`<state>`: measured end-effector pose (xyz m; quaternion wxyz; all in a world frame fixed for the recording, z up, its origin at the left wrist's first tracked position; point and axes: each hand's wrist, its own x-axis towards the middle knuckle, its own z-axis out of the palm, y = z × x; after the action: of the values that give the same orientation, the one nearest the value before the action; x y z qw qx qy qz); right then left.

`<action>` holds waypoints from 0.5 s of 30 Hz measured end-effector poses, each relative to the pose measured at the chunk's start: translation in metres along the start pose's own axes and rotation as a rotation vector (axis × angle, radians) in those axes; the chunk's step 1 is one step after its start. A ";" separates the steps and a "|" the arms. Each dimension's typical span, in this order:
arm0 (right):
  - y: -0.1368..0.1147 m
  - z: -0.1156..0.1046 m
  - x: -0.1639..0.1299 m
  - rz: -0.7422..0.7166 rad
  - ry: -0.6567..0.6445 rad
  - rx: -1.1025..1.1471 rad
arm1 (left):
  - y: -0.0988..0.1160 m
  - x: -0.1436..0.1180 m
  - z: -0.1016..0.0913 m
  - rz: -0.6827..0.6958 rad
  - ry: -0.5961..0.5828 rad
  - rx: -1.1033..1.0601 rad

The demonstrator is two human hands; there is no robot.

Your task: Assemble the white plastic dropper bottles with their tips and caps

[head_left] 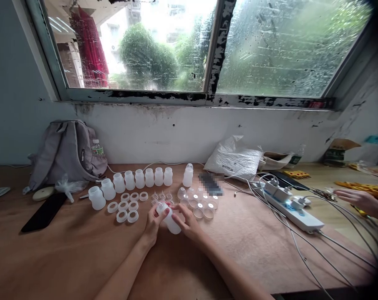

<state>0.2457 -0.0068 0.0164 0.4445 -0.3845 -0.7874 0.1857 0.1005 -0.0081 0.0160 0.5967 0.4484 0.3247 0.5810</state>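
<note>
Both hands, left hand (pixel 153 223) & right hand (pixel 187 221), grip bottle (pixel 168 218) (tilted).

White plastic bottle (pixel 169 219), tilted, held above the table.

Both hands (pixel 172 218) holding a white bottle (pixel 169 220) over the table (pixel 82 250), row of bottles (pixel 139 180) behind
</note>
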 end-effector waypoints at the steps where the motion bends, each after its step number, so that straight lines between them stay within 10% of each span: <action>1: 0.002 -0.005 0.001 -0.033 0.015 -0.068 | 0.000 -0.001 0.000 0.019 0.017 0.017; 6: 0.024 -0.039 -0.002 0.079 0.219 -0.491 | 0.002 -0.003 -0.005 0.234 0.044 0.305; 15: 0.043 -0.067 -0.013 0.345 0.052 -0.846 | -0.021 0.007 -0.010 0.345 -0.048 0.690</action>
<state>0.3251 0.0072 0.0178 0.2306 -0.6625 -0.7069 -0.0906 0.1003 0.0021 -0.0058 0.3117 0.6843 0.4068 0.5188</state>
